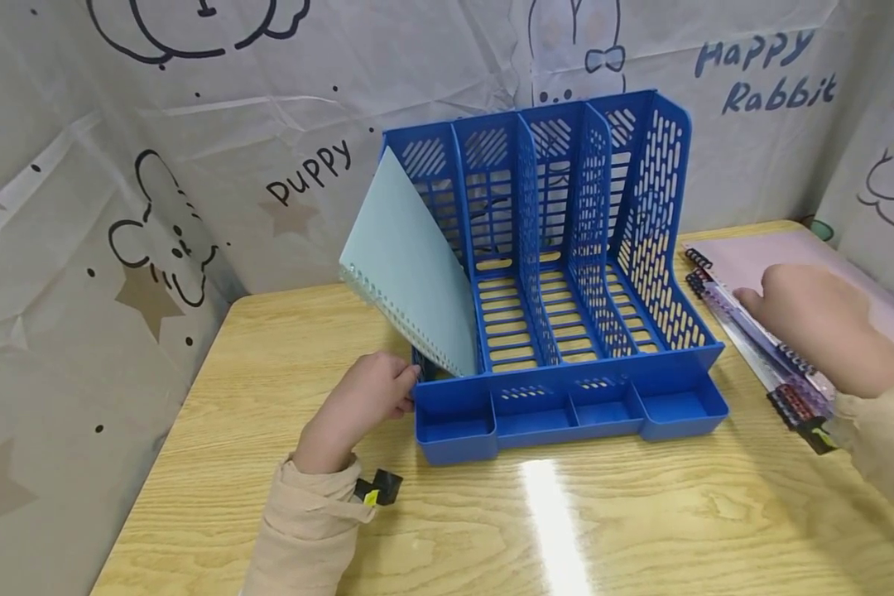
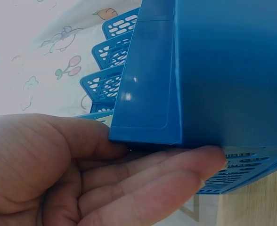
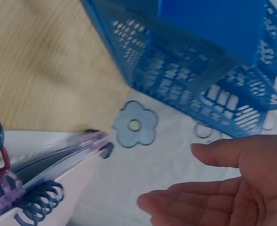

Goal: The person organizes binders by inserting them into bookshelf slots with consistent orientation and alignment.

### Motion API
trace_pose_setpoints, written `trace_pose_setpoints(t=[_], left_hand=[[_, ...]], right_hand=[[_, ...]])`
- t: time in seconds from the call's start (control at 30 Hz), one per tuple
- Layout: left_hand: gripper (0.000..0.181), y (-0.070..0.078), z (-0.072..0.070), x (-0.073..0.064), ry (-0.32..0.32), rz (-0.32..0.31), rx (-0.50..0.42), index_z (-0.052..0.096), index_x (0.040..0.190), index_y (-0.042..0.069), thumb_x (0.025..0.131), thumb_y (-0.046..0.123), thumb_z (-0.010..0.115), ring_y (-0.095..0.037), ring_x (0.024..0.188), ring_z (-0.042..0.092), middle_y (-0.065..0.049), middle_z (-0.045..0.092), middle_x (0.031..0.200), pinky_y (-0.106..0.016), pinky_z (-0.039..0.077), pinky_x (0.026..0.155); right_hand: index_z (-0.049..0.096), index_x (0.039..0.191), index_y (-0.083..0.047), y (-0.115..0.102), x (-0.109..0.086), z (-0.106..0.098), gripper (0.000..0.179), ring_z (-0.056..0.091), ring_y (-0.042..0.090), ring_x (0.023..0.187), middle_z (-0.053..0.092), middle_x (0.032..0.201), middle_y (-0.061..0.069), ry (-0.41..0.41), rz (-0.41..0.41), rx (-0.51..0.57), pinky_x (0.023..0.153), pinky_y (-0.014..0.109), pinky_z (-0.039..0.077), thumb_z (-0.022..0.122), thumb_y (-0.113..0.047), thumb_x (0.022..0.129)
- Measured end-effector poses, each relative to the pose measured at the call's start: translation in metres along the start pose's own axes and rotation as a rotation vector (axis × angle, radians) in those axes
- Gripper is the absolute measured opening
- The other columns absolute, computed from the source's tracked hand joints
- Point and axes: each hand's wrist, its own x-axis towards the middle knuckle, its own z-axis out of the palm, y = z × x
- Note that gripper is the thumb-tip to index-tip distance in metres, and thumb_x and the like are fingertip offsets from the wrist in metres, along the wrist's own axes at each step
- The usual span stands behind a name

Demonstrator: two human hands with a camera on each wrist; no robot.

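Note:
A blue plastic file rack (image 1: 603,368) with upright dividers stands on the table. My left hand (image 1: 368,387) grips its front left corner; the left wrist view shows the thumb and fingers (image 2: 176,174) at that edge of the rack (image 2: 148,75). A pale green spiral notebook (image 1: 413,265) leans tilted in the leftmost slot, its coil facing the front. At the right, my right hand (image 1: 827,327) hovers above a stack of spiral notebooks (image 1: 771,339). In the right wrist view this hand (image 3: 214,188) holds nothing, thumb apart from the fingers, with notebook coils (image 3: 39,200) to one side.
Small trays (image 1: 536,422) run along the rack's front. A pink notebook cover (image 1: 760,248) lies at the right rear of the table. White cloth (image 1: 290,108) with cartoon drawings hangs behind and at the sides. Light glares on the wooden tabletop (image 1: 447,530) in front.

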Motion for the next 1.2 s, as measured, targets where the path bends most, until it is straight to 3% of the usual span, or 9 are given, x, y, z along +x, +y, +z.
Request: trace_pose_setpoints(t=[0.23,0.47,0.67,0.97,1.2], left_hand=[[0.040,-0.001,0.000,0.000,0.010,0.017,0.014,0.057,0.065,0.003,0.101,0.016,0.043,-0.014,0.063,0.063,-0.008,0.065,0.071,-0.026,0.056,0.060],[0.041,-0.001,0.000,-0.002,0.031,0.044,0.044,0.057,0.064,0.003,0.100,0.015,0.043,-0.013,0.058,0.060,-0.006,0.063,0.066,-0.025,0.053,0.057],[0.041,-0.001,-0.001,-0.002,0.022,0.052,0.039,0.057,0.064,0.004,0.100,0.015,0.043,-0.013,0.057,0.059,-0.006,0.062,0.066,-0.024,0.052,0.057],[0.042,0.003,-0.002,0.000,0.032,0.106,0.097,0.058,0.062,0.004,0.100,0.015,0.043,-0.012,0.052,0.052,-0.004,0.057,0.058,-0.023,0.043,0.054],[0.044,0.000,-0.003,-0.003,0.035,0.103,0.103,0.055,0.059,0.005,0.100,0.015,0.043,-0.012,0.050,0.049,-0.002,0.054,0.054,-0.024,0.040,0.055]], right_hand=[[0.045,0.058,-0.007,-0.001,0.028,0.004,0.044,0.045,0.031,0.059,0.043,0.063,0.014,-0.106,0.075,-0.002,0.049,0.045,0.036,0.039,-0.028,0.096],[0.054,0.067,-0.002,0.005,0.055,0.006,0.027,0.047,0.035,0.067,0.047,0.067,0.015,-0.181,0.046,0.027,0.058,0.054,0.039,0.046,-0.016,0.089],[0.062,0.078,0.004,0.004,0.071,0.013,0.022,0.047,0.034,0.067,0.051,0.070,0.016,-0.197,0.060,0.029,0.059,0.049,0.038,0.050,-0.012,0.087],[0.061,0.079,0.006,0.013,0.087,0.029,0.020,0.050,0.032,0.065,0.054,0.070,0.018,-0.173,0.117,0.039,0.056,0.045,0.042,0.051,-0.011,0.083],[0.060,0.076,0.003,0.010,0.099,0.040,0.018,0.050,0.032,0.067,0.055,0.072,0.018,-0.168,0.134,0.023,0.056,0.047,0.044,0.052,-0.011,0.084]])
